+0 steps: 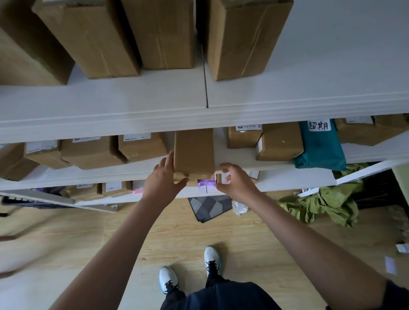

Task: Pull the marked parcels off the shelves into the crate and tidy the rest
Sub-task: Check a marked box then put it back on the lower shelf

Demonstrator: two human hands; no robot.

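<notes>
My left hand (pixel 164 179) and right hand (pixel 233 179) clamp opposite sides of a cardboard parcel (pixel 194 152) jutting over the middle shelf (pixel 279 179), probably squaring it; the teal marked bag (pixel 320 145) waits right.

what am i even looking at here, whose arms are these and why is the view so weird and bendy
There is no machine here. A person wears a wide-angle camera on the head, looking down, so you see their own arms, legs and white shoes, and straight lines bend.

They stand at white shelves full of brown cardboard parcels. Both hands are on one cardboard box that sticks out over the edge of the middle shelf. The left hand lies along its left side with the thumb under the front corner. The right hand is at its front right corner, fingers curled; what exactly its grip closes on is unclear.

Further right stands a teal bag with a handwritten label. A crumpled green cloth lies on the wooden floor.
</notes>
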